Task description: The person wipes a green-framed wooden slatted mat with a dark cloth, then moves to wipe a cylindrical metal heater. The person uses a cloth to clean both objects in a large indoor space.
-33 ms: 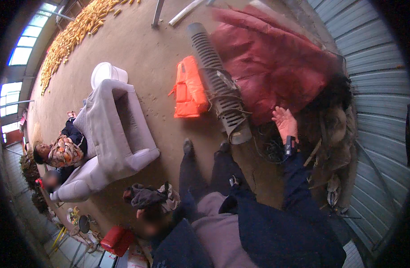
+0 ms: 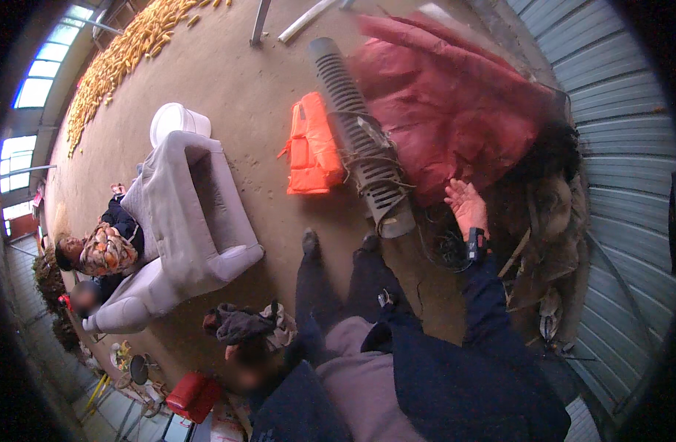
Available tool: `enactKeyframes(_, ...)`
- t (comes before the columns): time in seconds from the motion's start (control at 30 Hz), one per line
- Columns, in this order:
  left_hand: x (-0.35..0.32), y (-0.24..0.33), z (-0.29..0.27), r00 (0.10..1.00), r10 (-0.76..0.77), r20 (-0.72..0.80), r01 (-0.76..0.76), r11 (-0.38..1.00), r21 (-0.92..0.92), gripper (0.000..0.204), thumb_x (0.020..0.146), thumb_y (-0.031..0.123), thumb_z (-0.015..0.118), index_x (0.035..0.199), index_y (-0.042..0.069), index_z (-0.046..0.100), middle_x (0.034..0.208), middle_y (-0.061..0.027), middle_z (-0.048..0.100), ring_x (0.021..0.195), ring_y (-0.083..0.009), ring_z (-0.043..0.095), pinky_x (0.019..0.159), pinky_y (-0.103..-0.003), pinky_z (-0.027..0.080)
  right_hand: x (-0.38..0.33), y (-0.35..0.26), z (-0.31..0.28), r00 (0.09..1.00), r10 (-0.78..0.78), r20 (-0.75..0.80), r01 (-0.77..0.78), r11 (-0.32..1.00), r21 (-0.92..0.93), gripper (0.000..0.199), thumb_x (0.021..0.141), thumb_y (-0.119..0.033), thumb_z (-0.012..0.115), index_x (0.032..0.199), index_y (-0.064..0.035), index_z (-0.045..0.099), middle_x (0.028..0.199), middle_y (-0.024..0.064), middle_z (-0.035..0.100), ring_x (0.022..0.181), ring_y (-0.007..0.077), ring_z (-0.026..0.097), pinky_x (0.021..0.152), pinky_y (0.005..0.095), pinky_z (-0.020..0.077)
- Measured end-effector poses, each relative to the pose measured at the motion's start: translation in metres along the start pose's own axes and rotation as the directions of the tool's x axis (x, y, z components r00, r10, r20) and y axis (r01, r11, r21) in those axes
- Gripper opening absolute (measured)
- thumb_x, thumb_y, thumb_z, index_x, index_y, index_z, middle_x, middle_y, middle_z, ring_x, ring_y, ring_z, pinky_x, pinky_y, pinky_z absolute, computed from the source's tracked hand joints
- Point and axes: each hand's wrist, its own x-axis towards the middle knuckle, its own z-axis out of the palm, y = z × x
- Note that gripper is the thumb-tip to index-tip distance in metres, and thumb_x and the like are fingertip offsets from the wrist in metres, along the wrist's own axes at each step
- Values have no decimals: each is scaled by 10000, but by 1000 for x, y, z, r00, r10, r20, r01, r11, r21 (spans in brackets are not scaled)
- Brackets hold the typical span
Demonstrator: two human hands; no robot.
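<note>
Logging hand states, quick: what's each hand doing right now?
Left hand: not in view.
Right hand: open, fingers spread, holding nothing, beside the red cloth and the slotted grey tube.

Right hand: no change; it is at the same spot beside the red cloth, palm open and fingers spread as in the earlier picture.
Left arm: no change that can be made out; the hand end is blurred in both pictures.
Legs and shoes: no shift.
Things on the floor: none has moved; the ribbed grey duct and the orange life vest lie as they did.
Person by the grey armchair: same pose.
View: same framing; only the picture size differs.
Overall: no difference shows between the two pictures.
</note>
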Motion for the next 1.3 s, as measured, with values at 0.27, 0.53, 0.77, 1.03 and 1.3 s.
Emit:
enactKeyframes(0.27, 2, 4, 58, 988, -119, 94, 116, 993, 38, 565, 880, 490, 527, 1312, 126, 527, 1301, -109, 552, 1160, -292, 517, 1023, -451, 407, -51, 33, 13, 998, 54, 29, -52, 995, -81, 373, 944, -259, 591, 1222, -13, 555, 1165, 136, 641, 1017, 289, 650, 795, 396, 561)
enactKeyframes(0.53, 0, 4, 72, 987, -105, 125, 106, 994, -3, 554, 883, 449, 541, 1323, 112, 507, 1319, -114, 538, 1168, -288, 517, 1037, -452, 404, -106, 34, 63, 992, 112, 56, -95, 966, -242, 401, 940, -265, 615, 1230, 1, 542, 1145, 148, 642, 973, 240, 659, 759, 347, 562)
enactKeyframes(0.77, 7, 3, 96, 970, -135, 200, 141, 990, -17, 548, 887, 412, 553, 1333, 100, 488, 1334, -118, 525, 1175, -284, 516, 1049, -453, 401, -146, 46, 146, 934, 315, 166, -190, 836, -514, 384, 932, -223, 613, 1236, 3, 544, 1129, 125, 643, 978, 209, 651, 801, 308, 524)
enactKeyframes(1.03, 4, -1, 98, 997, 7, 83, -17, 994, 112, 549, 853, 412, 551, 1283, 71, 544, 1163, -95, 632, 1049, -272, 597, 922, -414, 493, -171, 86, 163, 764, 481, 431, -102, 749, -655, 389, 877, -93, 694, 1231, -3, 560, 1115, 79, 643, 1046, 155, 606, 912, 311, 492)
enactKeyframes(1.3, 19, -6, 60, 891, 47, 451, 28, 987, -159, 502, 826, 330, 565, 1248, 60, 572, 1151, -108, 635, 1053, -274, 599, 959, -410, 476, -187, 97, 157, 709, 519, 478, -62, 721, -690, 397, 873, -105, 701, 1229, -3, 555, 1111, 86, 639, 1037, 162, 606, 899, 314, 500)
